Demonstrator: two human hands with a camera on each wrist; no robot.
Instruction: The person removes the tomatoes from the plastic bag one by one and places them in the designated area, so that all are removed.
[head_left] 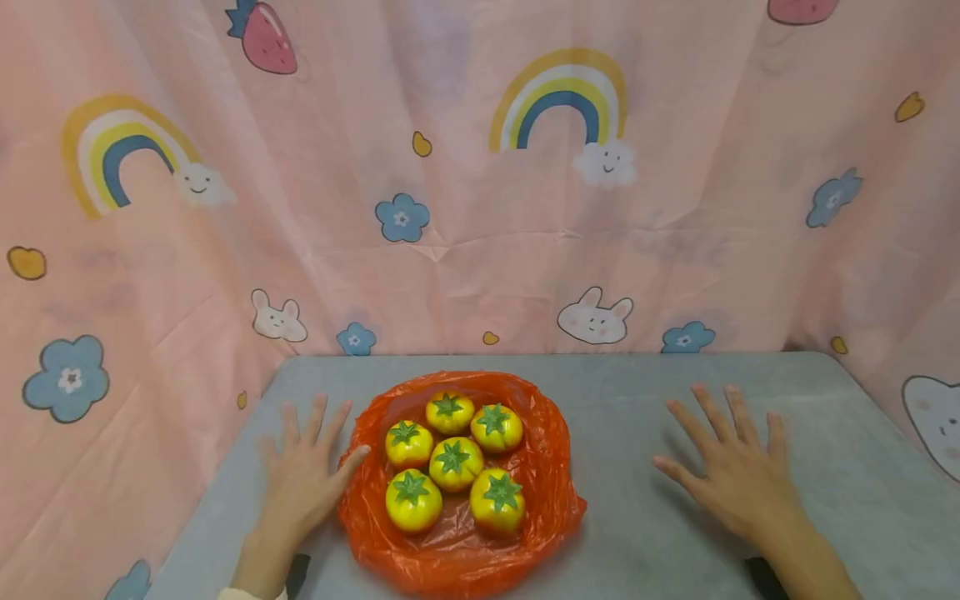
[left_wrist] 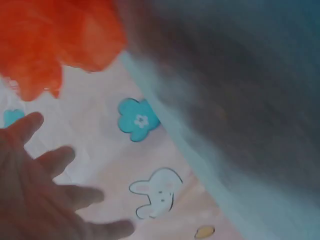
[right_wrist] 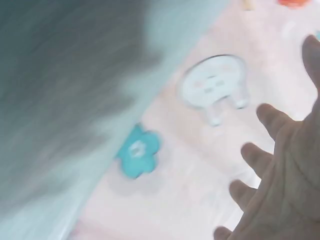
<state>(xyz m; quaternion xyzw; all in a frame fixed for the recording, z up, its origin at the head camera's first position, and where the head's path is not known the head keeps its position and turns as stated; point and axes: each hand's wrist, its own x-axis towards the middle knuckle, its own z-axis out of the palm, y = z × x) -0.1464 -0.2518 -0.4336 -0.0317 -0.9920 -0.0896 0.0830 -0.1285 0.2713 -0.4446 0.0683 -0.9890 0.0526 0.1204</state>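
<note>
Several round yellow fruits with green star-shaped leaf tops, like persimmons or tomatoes, sit together in a red plastic bag with its rim spread wide. Just left of the bag is my left hand, fingers spread and holding nothing; its thumb tip overlaps the bag's edge in the head view. The left wrist view shows the same hand with red plastic above it. Well to the right of the bag, my right hand is also spread with nothing in it. Its straight fingers appear in the right wrist view.
A grey table carries the bag, left of its middle. Behind the table and along both sides hangs a pink curtain printed with rainbows, flowers and rabbits. Dark bands show at both wrists.
</note>
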